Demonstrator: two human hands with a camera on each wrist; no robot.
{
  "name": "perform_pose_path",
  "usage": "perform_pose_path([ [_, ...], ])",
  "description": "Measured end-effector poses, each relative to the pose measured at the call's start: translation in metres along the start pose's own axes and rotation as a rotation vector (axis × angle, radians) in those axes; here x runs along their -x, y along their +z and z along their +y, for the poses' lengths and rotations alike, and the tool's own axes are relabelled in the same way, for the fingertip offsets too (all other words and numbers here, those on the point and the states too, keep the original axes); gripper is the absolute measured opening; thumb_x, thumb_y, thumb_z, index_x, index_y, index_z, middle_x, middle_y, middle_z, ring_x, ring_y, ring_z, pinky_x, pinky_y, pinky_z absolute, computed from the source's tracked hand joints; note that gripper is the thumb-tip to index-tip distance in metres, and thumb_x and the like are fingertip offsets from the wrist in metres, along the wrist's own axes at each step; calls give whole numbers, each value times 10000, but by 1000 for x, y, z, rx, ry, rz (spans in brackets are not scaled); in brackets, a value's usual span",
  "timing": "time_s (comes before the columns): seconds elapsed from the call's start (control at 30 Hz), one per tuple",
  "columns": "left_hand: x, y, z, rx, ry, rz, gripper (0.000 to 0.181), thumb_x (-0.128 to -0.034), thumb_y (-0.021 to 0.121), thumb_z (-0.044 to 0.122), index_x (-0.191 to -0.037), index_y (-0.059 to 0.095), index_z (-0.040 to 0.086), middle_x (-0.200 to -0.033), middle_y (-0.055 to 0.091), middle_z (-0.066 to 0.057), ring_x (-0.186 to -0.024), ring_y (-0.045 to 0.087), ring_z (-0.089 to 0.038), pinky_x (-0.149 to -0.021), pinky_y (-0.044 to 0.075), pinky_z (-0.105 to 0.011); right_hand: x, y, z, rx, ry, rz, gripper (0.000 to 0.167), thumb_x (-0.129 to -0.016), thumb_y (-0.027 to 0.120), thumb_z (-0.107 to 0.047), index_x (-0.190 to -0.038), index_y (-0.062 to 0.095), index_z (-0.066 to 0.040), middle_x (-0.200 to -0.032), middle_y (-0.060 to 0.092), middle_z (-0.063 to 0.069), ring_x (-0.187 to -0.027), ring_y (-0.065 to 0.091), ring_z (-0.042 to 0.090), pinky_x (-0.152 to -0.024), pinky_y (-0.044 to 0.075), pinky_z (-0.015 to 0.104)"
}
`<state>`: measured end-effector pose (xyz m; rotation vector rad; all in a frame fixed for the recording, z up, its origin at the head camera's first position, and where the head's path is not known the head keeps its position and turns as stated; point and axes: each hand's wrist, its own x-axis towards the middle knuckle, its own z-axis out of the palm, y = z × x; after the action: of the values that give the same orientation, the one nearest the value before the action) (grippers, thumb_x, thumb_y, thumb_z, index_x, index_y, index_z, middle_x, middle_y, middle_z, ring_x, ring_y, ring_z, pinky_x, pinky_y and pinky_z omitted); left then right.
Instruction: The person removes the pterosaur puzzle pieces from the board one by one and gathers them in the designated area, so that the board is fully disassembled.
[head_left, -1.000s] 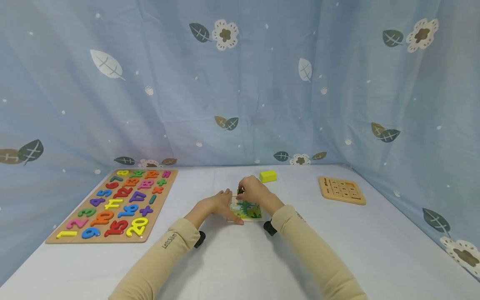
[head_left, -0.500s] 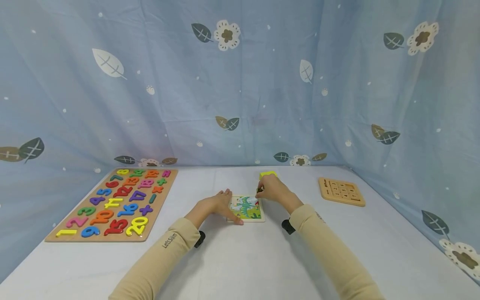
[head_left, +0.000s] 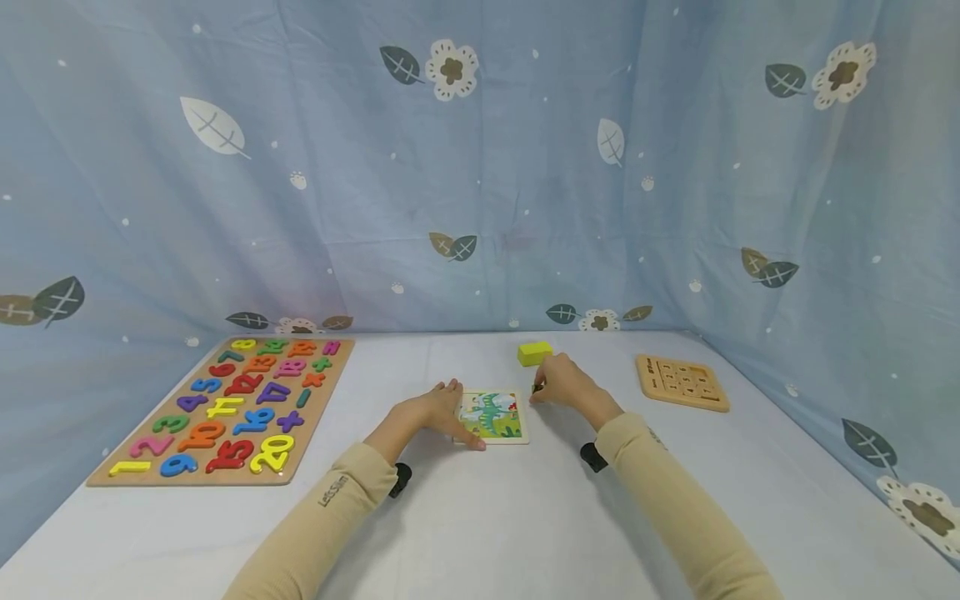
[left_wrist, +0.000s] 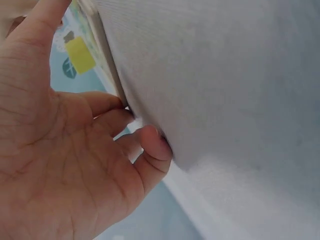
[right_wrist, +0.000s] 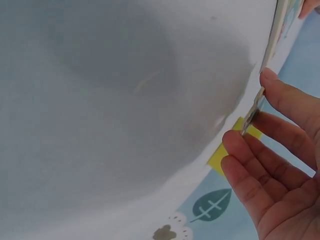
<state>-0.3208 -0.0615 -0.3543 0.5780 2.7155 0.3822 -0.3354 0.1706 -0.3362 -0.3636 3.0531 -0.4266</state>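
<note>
A small wooden jigsaw puzzle (head_left: 491,414) with a green dinosaur picture lies flat in its pale frame at the middle of the table. My left hand (head_left: 431,414) rests at its left side, fingers against the left edge and the thumb along the front edge. In the left wrist view, the fingertips touch the frame's side and the table. Just right of the frame, my right hand (head_left: 567,385) pinches a small thin puzzle piece (right_wrist: 253,111) between thumb and fingers. The piece stands on edge in the right wrist view, and its face is mostly hidden.
A yellow block (head_left: 534,353) stands behind the right hand. On the left lies a large wooden board of coloured numbers (head_left: 225,408). To the right is a small wooden sliding number board (head_left: 682,382). A blue patterned curtain (head_left: 480,167) hangs behind the white table.
My right hand has moved right, from over the puzzle's upper part to beside its right edge, holding the small piece. The dinosaur picture is uncovered. My left hand stays in place.
</note>
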Motion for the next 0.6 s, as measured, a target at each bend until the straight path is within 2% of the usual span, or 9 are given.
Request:
perform_pose_path([
  [0.13,2,0,-1,15,7,1,1153,-746,757,548,-1513,148,-62,-1602,122,-205,-1486,112,-376,-1199,175,-489,0,2,4,1,21,-22,225,-779,807,-193,-943,755,-47,-828,680,36,-727,551,147,-669,491,263],
  [0.3,5,-1,-3,9,22,-16,1126,-773,742,528,-1520,129,-48,-1609,112,-187,-1490,102,-367,-1197,178,-494,0,4,6,2,1,-28,227,-790,798,-187,-957,759,-37,-818,680,36,-713,533,141,-653,474,250],
  [0.5,9,-3,-5,9,44,-31,1091,-798,729,500,-1522,121,-44,-1610,100,-188,-1491,82,-374,-1197,168,-501,2,5,9,-9,-16,-34,252,-817,772,-180,-1013,745,-23,-869,695,55,-738,538,144,-691,492,268],
  [0.6,10,-2,-5,21,47,-30,1093,-796,731,500,-1521,122,-45,-1610,98,-190,-1491,79,-375,-1199,163,-500,3,7,9,-5,-9,-32,296,-821,769,-194,-1057,730,-19,-953,707,78,-813,580,165,-759,522,313],
])
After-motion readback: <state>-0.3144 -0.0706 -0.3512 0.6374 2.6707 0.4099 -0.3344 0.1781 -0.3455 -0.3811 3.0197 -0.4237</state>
